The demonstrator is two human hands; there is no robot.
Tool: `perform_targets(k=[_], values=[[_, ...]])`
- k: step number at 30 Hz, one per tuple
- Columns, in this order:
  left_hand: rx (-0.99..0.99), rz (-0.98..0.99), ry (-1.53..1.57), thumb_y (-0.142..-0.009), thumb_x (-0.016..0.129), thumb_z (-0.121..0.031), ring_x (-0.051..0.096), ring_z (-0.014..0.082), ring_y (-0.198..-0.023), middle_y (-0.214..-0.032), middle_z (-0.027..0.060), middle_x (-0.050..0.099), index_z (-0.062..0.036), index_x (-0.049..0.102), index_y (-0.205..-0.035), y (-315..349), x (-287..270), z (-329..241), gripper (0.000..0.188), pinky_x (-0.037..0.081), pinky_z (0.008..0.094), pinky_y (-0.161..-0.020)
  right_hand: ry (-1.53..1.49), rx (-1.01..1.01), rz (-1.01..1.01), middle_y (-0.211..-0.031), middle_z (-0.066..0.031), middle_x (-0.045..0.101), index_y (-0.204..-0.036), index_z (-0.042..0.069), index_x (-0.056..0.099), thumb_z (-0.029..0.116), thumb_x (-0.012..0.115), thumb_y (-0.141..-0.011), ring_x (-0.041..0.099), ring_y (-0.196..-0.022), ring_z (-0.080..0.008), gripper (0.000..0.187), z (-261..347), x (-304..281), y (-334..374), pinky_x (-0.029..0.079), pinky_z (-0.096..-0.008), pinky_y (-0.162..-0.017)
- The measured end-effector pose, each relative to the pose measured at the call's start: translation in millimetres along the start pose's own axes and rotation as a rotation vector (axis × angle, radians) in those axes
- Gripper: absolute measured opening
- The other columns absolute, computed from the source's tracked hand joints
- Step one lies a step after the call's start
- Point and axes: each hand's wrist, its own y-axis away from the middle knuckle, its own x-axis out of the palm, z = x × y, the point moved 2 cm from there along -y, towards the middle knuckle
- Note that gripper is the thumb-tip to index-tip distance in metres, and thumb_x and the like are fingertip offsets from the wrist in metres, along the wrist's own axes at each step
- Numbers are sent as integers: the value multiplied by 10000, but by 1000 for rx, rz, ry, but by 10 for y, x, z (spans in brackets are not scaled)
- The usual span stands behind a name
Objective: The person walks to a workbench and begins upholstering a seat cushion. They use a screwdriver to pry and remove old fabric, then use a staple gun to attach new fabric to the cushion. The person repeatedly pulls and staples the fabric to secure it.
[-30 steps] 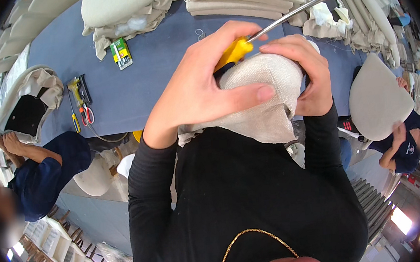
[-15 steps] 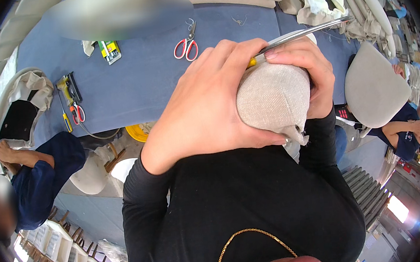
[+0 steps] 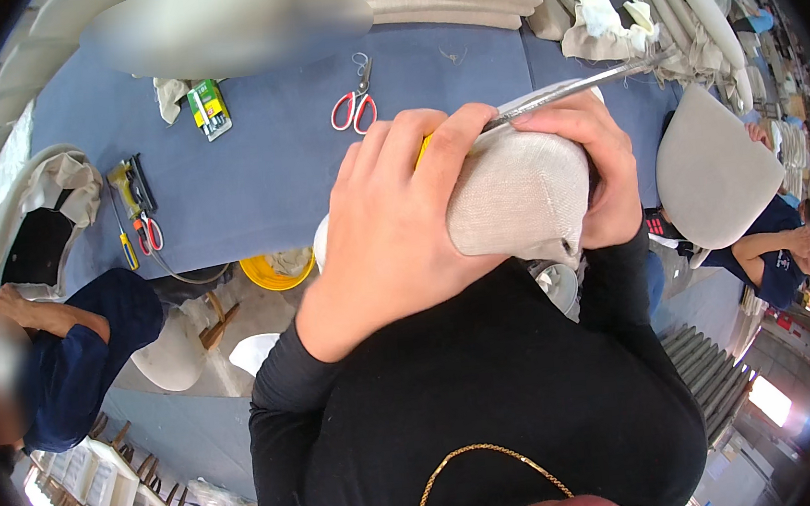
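So my left fingers (image 3: 458,147) are clamped over the tool (image 3: 560,95) and against the pad (image 3: 516,195), right fingers (image 3: 567,125) gripping its far side, pad sandwiched between them. The end I can see looks covered, but the corner (image 3: 567,250) below my fingers seems ragged, so probably unfinished. Scissors (image 3: 359,93) lie on the bench (image 3: 261,150) beyond my left fingers.

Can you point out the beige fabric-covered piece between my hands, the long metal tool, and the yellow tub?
Beige fabric-covered piece (image 3: 518,197): head view, on its cloth face.
Long metal tool (image 3: 583,88): head view, on its shaft.
Yellow tub (image 3: 276,284): head view, on its rim.
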Motion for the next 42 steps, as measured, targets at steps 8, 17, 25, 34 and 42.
perform_targets(k=[8,17,25,34,42], values=[[65,279,388,-662,978,-409,603,245,-967,-1069,77,601,-111,576,-1417,-316,-392,430,906,484,361,-895,-485,109,182,-1261,-110,637,-1451,26,556,401,858,-804,631,-1058,-225,807,22,-196,-284,497,-350,-937],[-316,-151,608,-924,831,-148,461,26,-636,-672,-52,553,-30,740,-1113,-592,-153,68,241,385,232,-564,-817,221,90,-1421,-114,493,-1618,116,267,24,621,-832,617,-1066,-173,867,122,62,-700,552,-280,-790],[-171,-295,385,-1013,754,-186,488,68,-588,-644,15,572,-27,649,-909,-493,-123,235,217,403,271,-541,-456,280,29,-875,23,709,-1143,12,718,257,659,-1078,614,-755,-59,261,-113,107,-535,490,-241,-680],[-380,-514,607,-1068,679,-175,515,57,-597,-718,-36,590,-44,660,-955,-296,-276,172,174,396,235,-552,-635,535,-612,-969,-78,633,-1195,-31,664,151,589,-1031,582,-788,-121,256,-578,-109,-90,464,-246,-664],[-67,-577,126,-893,706,-90,693,410,-747,-791,178,697,-79,717,-1153,-1025,140,470,260,534,446,-680,53,-118,-55,-1247,-146,665,-1135,128,770,463,948,-695,610,-1213,-385,581,579,-38,-62,483,-491,-1026]])
